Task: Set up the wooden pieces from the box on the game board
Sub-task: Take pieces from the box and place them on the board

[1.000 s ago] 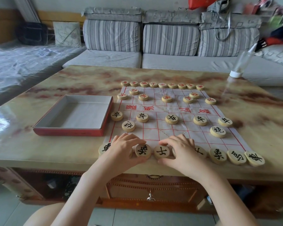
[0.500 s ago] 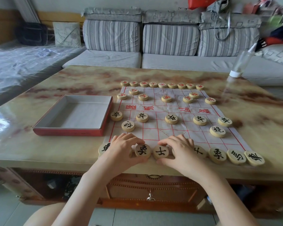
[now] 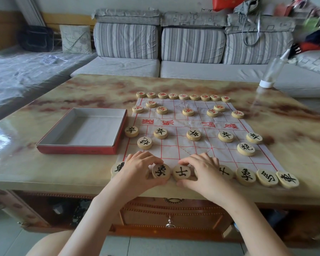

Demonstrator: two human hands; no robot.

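Observation:
A paper game board (image 3: 175, 150) with a red grid lies on the marble table. Red-lettered wooden discs (image 3: 183, 97) line its far edge, with more (image 3: 188, 111) one row nearer. Black-lettered discs (image 3: 193, 135) fill the near half. Along the near edge runs a row of black discs (image 3: 246, 176). My left hand (image 3: 139, 169) pinches the elephant disc (image 3: 161, 172) between finger and thumb. My right hand (image 3: 204, 169) pinches the advisor disc (image 3: 181, 173) beside it and hides another disc under its palm.
The red box (image 3: 76, 150) sits open on the table left of the board, with no pieces inside. A clear bottle (image 3: 272, 71) stands upside down at the far right corner. A striped sofa (image 3: 126, 67) runs behind the table. The near-row discs sit close to the table's front edge.

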